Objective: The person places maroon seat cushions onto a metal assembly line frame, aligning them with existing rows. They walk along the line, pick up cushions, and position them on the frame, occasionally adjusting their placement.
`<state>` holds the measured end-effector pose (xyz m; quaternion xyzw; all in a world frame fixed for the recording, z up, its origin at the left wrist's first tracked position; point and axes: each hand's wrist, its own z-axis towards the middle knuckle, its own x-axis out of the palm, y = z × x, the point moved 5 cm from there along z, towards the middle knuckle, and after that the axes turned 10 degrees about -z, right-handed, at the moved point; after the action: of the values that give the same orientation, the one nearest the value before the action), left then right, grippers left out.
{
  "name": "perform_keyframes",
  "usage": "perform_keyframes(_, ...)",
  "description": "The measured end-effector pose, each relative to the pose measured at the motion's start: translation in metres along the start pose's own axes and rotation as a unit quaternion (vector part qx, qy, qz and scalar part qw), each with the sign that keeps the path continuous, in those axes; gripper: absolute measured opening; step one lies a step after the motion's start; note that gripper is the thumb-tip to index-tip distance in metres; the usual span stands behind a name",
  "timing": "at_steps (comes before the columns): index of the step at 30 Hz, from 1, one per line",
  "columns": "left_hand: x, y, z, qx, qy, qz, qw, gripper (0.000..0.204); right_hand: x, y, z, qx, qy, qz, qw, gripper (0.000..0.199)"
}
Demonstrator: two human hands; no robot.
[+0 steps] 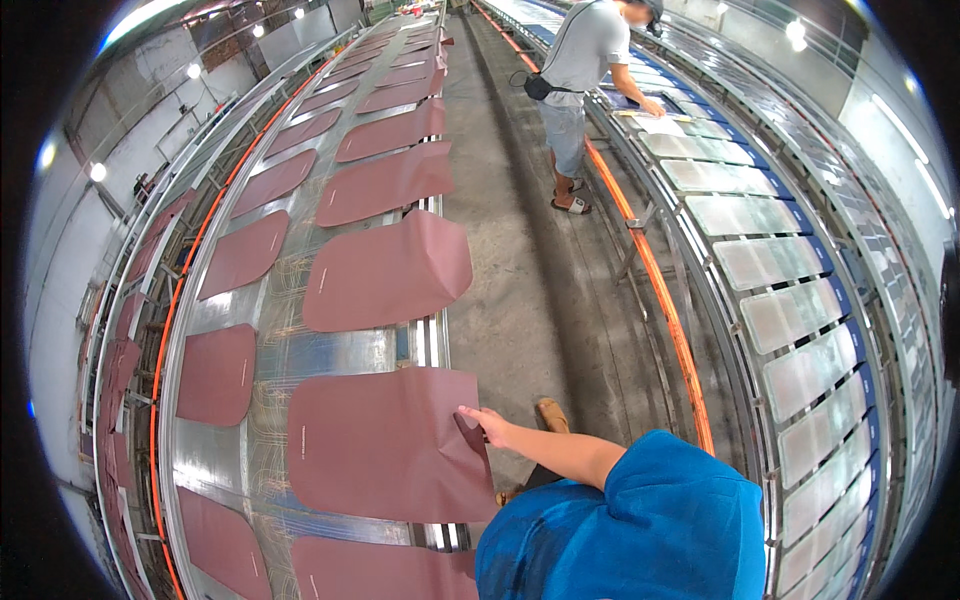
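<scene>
My right hand [485,426] pinches the right edge of a maroon flat panel [370,450] with rounded corners. That edge is lifted and creased at the fingers, while the rest of the panel lies on the long metal table [205,455]. The panel is smooth, like sheet fabric or leather, with a small pale mark near its left side. Beyond it, another maroon panel [375,275] has its right side curled up. A further one [385,570] lies nearer, cut off by the lower frame edge. My left hand is out of view.
Two rows of maroon panels run up the table, with an orange rail [157,400] along its left. A concrete aisle [520,300] separates it from another table carrying pale panels [790,315] and an orange rail [650,290]. A person [590,60] in grey works there.
</scene>
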<state>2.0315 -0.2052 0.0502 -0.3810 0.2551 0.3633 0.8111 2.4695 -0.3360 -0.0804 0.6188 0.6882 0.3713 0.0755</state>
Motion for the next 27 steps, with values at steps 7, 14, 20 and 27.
perform_keyframes(7, 0.074, -0.115, 0.014, -0.063, 0.074, -0.189, 0.977, 0.042, -0.025, 0.065, 0.017, 0.014, 0.098, -0.039, 0.994, 0.052)
perform_keyframes(14, 0.17, -0.249, -0.026, -0.144, 0.453, -0.426, 0.77, 0.026, -0.01, 0.131, -0.009, 0.018, 0.206, -0.248, 0.946, 0.046)
perform_keyframes(20, 0.19, -0.256, -0.065, -0.376, 0.607, -0.352, 0.605, 0.023, 0.009, 0.127, -0.008, 0.03, 0.292, -0.237, 0.926, 0.057)
perform_keyframes(27, 0.2, -0.222, -0.126, -0.638, 0.351, -0.457, 0.51, 0.022, -0.037, 0.136, 0.039, 0.042, 0.281, -0.311, 0.907, 0.04)
